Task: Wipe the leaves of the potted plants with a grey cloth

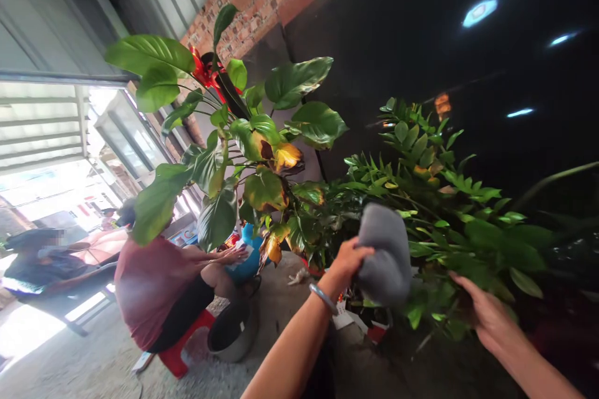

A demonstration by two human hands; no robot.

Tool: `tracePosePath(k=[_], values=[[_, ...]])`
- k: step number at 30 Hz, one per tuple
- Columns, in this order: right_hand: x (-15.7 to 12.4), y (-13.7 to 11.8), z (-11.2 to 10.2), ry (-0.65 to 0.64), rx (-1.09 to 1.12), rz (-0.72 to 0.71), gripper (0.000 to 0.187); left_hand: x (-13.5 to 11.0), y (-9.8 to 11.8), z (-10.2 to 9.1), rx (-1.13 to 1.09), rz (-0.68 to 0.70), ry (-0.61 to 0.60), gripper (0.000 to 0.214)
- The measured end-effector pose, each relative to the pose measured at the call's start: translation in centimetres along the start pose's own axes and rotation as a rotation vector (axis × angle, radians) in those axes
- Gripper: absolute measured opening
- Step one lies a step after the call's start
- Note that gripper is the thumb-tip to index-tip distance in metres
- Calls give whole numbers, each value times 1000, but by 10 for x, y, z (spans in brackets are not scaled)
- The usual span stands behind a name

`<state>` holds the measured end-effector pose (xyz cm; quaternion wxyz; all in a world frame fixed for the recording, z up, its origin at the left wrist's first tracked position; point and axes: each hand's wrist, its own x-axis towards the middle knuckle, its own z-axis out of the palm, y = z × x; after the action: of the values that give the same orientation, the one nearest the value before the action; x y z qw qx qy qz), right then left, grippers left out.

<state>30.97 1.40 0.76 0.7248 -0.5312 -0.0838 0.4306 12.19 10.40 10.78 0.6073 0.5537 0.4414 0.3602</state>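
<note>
My left hand [347, 262] is closed on a grey cloth [384, 254] and holds it up against the small-leaved green plant [440, 199]. A bangle sits on that wrist. My right hand [482, 312] reaches into the lower right part of the same plant, its fingers among the leaves, so I cannot see what they hold. Left of this plant stands a taller plant [243, 137] with big leaves, some yellow and brown, and a red ribbon [206, 72] near its top.
A person in a pink top [154, 287] sits on a red stool [180, 349] at the left, hands on a blue pot [248, 255]. A grey basin [231, 330] stands beside them. Another person sits far left. A brick wall and a dark glossy wall stand behind.
</note>
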Motion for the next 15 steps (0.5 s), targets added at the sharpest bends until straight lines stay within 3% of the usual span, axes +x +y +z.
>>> tracePosePath(k=[3,5,10,13,15], values=[[2,0,-4,30,-21,48,21,-20,-19,-7,186,-148,-259,21],[3,-1,-6,21,-27,84,20,-28,-11,-16,157,-124,-310,26],[1,-3,-4,0,2,129,23,-5,30,-20,-219,89,-98,38],[-1,-3,-1,-18,15,201,20,9,18,-9,-253,82,70,30],[-1,-2,-1,-30,7,209,17,4,-4,-3,-115,17,91,20]])
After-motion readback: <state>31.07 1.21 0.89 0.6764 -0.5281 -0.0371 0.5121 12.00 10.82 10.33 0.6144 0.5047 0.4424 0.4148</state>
